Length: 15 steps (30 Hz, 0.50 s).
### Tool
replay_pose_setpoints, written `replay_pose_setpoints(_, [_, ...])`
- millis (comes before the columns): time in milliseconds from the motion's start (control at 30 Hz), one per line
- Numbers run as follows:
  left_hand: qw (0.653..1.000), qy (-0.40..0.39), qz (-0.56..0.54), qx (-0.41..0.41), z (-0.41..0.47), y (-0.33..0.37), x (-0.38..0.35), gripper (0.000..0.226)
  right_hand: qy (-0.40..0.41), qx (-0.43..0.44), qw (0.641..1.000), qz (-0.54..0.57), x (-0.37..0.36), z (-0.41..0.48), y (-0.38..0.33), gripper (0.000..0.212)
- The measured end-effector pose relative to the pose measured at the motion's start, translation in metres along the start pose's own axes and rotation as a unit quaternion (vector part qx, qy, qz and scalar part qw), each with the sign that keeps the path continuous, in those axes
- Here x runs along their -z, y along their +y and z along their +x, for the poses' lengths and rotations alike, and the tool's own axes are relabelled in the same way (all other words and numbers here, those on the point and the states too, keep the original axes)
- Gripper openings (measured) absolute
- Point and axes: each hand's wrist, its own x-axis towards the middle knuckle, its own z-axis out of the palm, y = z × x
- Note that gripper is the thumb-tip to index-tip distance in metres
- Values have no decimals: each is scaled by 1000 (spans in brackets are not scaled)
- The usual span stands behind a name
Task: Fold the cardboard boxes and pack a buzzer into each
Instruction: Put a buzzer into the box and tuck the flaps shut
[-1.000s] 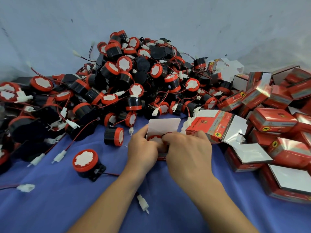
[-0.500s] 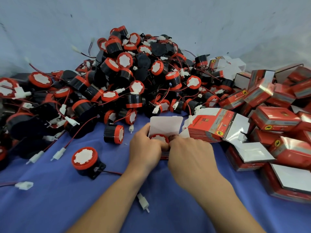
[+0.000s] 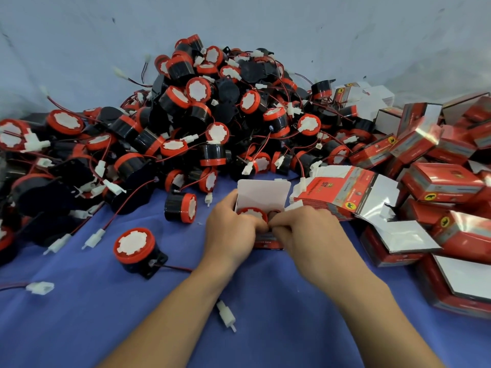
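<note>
Cardboard box (image 3: 263,193) open on table (image 3: 106,314), near centre, buzzer (image 3: 252,214) seated inside; left hand (image 3: 231,235) grips box side. The right hand (image 3: 305,235) fingers (image 3: 283,226), covering buzzer a second ago, now pinch its edge at the mouth. Flap closing likely next.

Cloth (image 3: 79,328) is blue; wall (image 3: 265,22) pale grey-blue; buzzer pile (image 3: 202,110): black bodies, red rims, white faces; wire (image 3: 175,268) red, plug (image 3: 39,287) white; lone buzzer (image 3: 134,247) same colours; open box (image 3: 261,193) white inside, red outside; packed boxes (image 3: 441,181) shiny red w/ grey stripe & yellow dot w/ black animal; flat boxes (image 3: 342,192) red, silver-white inside.
</note>
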Motion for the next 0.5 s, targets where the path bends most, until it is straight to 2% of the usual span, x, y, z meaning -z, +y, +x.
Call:
replay_pose_setpoints(100, [1000, -7, -8, -6, 1, -2, 1, 52, 102, -25, 989, 106, -1, -3, 1, 15])
replay_pose_setpoints(300, [1000, -6, 5, -4, -3, -1, 4, 47, 230, -54, 945, 224, -4, -14, 5, 35])
replay_pose_setpoints(367, [1000, -6, 9, -1, -1, 0, 4, 47, 220, -76, 941, 246, -6, -16, 7, 47])
replay_pose_setpoints(433, [1000, -8, 7, -3, 0, 0, 5, 48, 169, -74, 941, 283, -9, -15, 5, 55])
replay_pose_setpoints(500, [1000, -12, 7, -5, 1, -2, 5, 48, 127, -78, 943, 297, -13, -13, 5, 52])
